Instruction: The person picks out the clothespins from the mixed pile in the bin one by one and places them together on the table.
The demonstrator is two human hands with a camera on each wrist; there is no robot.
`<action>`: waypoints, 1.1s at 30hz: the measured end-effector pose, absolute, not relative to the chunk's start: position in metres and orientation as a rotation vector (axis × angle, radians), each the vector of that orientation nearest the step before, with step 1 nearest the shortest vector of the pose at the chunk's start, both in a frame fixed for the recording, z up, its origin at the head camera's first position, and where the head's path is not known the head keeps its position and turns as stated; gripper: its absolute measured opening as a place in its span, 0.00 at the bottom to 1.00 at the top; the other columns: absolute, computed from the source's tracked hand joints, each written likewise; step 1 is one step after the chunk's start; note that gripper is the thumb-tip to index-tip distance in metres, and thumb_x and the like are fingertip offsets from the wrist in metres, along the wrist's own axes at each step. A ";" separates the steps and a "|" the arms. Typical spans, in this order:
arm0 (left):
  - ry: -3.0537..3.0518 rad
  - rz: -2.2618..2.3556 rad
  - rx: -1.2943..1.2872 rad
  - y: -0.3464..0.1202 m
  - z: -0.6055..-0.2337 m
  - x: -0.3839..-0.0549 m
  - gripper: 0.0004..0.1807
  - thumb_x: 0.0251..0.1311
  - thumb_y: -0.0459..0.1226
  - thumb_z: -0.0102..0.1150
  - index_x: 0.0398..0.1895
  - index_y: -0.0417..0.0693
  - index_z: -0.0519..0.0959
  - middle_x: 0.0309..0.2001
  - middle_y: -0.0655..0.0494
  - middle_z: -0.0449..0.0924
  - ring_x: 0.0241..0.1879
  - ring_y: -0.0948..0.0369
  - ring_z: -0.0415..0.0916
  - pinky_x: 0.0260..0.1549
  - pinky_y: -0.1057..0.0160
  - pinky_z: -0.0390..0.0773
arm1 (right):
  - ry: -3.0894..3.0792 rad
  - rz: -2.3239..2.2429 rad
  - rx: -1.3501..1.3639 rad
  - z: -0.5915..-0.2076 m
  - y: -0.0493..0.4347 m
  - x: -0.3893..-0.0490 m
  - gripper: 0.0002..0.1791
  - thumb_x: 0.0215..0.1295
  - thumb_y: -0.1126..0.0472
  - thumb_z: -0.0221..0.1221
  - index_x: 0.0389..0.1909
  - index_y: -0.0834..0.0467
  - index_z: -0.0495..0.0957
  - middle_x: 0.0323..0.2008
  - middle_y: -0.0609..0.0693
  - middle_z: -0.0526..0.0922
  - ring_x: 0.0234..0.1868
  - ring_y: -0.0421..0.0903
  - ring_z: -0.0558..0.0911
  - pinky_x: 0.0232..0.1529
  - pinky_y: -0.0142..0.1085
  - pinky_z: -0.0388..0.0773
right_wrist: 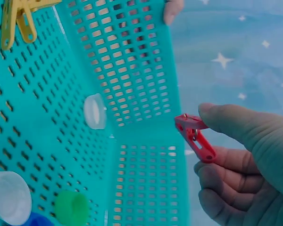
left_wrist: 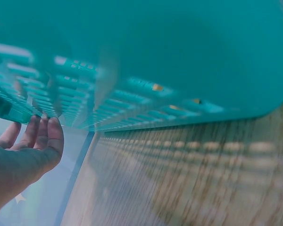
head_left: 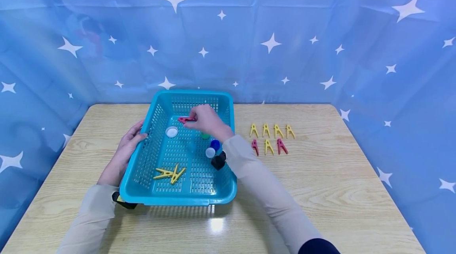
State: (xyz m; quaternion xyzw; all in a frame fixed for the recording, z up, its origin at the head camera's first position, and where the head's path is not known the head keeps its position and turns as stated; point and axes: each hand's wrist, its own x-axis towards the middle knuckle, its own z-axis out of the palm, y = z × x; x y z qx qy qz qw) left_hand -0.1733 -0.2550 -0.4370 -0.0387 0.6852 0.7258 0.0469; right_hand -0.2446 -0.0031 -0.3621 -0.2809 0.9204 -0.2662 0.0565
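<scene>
My right hand pinches a red clothespin between thumb and fingers, above the far part of a turquoise plastic basket. My left hand grips the basket's left side; its thumb lies over the rim and its fingers are against the outer wall. Two yellow clothespins overlap on the basket floor near the front. Farther back in it lies a white bottle cap. A green cap, a blue cap and another white cap sit towards the right, under my forearm.
Right of the basket, clothespins lie in two rows on the wooden table. The back row holds several yellow clothespins; in the front row a yellow one lies between two red ones. A blue star-patterned cloth hangs behind.
</scene>
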 end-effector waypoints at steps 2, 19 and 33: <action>2.084 2.218 -0.112 -0.255 -0.437 -0.173 0.33 0.69 0.42 0.47 0.74 0.54 0.49 0.65 0.54 0.55 0.62 0.58 0.58 0.43 0.74 0.74 | 2.799 -0.842 -0.823 -0.358 0.001 -0.241 0.11 0.58 0.52 0.65 0.32 0.57 0.81 0.25 0.46 0.78 0.21 0.41 0.72 0.20 0.28 0.64; 2.052 2.249 -0.126 -0.255 -0.438 -0.173 0.33 0.68 0.41 0.48 0.74 0.54 0.50 0.59 0.60 0.60 0.58 0.62 0.62 0.42 0.73 0.75 | 2.999 -0.993 -0.709 -0.337 0.038 -0.216 0.15 0.54 0.51 0.67 0.34 0.59 0.82 0.31 0.51 0.80 0.29 0.44 0.74 0.26 0.30 0.71; 2.023 2.272 -0.118 -0.255 -0.438 -0.172 0.33 0.68 0.40 0.49 0.74 0.54 0.50 0.57 0.64 0.62 0.55 0.67 0.64 0.43 0.73 0.75 | 3.166 -1.144 -0.749 -0.336 0.088 -0.203 0.15 0.53 0.55 0.69 0.30 0.63 0.80 0.27 0.54 0.81 0.27 0.46 0.78 0.26 0.35 0.74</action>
